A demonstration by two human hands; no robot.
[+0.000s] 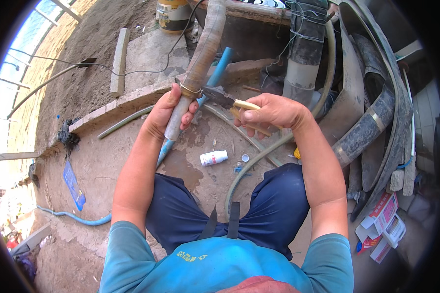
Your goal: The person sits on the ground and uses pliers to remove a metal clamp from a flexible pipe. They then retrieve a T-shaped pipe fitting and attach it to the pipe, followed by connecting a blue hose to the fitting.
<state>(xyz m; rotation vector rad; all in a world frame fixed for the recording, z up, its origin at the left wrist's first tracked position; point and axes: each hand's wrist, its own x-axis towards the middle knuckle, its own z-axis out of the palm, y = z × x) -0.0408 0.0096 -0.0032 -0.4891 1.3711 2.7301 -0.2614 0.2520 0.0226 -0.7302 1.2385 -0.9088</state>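
Yellow-handled pliers (246,104) sit gripped in the right hand (274,111), the left hand (161,110) clasping grey pipe (180,115).

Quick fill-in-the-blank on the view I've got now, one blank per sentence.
1. The right hand holds ____-handled pliers.
2. The left hand grips a grey tube; the straight pipe beyond it is ____.
3. The white bottle lies on its ____.
4. A round white cap lies to the bottle's ____.

Missing: yellow; blue; side; right.

At twelve o'clock the top edge cuts off the wrapped hose (206,46) and, toward eleven, the bucket (174,18), while the right hand (275,111) covers part of the yellow-handled pliers (222,97) and the pale pipe (179,117) hides part of the left hand (160,113).
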